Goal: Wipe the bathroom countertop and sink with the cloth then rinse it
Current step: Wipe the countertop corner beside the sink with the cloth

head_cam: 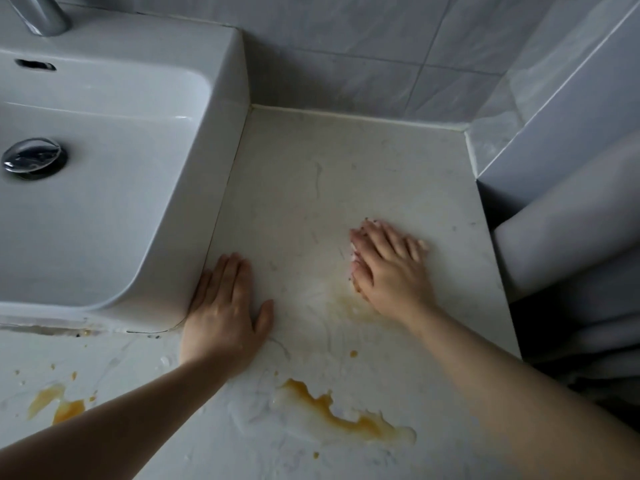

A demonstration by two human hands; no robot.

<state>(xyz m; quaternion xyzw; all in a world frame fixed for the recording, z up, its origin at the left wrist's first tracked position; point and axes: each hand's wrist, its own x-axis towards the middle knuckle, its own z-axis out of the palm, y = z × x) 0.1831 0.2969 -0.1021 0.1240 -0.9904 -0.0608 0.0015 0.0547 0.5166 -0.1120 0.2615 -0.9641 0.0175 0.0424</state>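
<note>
From the head camera, the worktop (311, 188) is pale stone that runs from the tiled wall (346, 57) at the back to the front edge. The white sink (221, 98) stands on its left part. In the basin are a chrome drain plug (34, 159) and, higher on the back wall of the basin, a dark overflow slot (34, 65). The base of a chrome tap (41, 12) shows at the sink's back left.

The left hand (225, 306) lies flat on the worktop, palm down. Its fingers are straight and close together, and the little-finger side touches the sink's front right corner. It holds nothing.

The right hand (388, 268) is also palm down, nearer the worktop's right edge and about midway between back and front. Its fingers are straight and slightly spread, pressing down. The cloth (353, 254) is almost wholly hidden under this hand. Only a pale, dark-specked edge shows along the thumb side, and its shape cannot be made out.

A faint yellowish smear (349, 306) lies on the worktop just beside the right wrist. Nearer the front edge, between the two forearms, is a long orange-brown spill (332, 410) with whitish foam (259, 403) around it. A second orange patch (59, 403) lies toward the front left corner, below the sink, with small drops near it.
</note>
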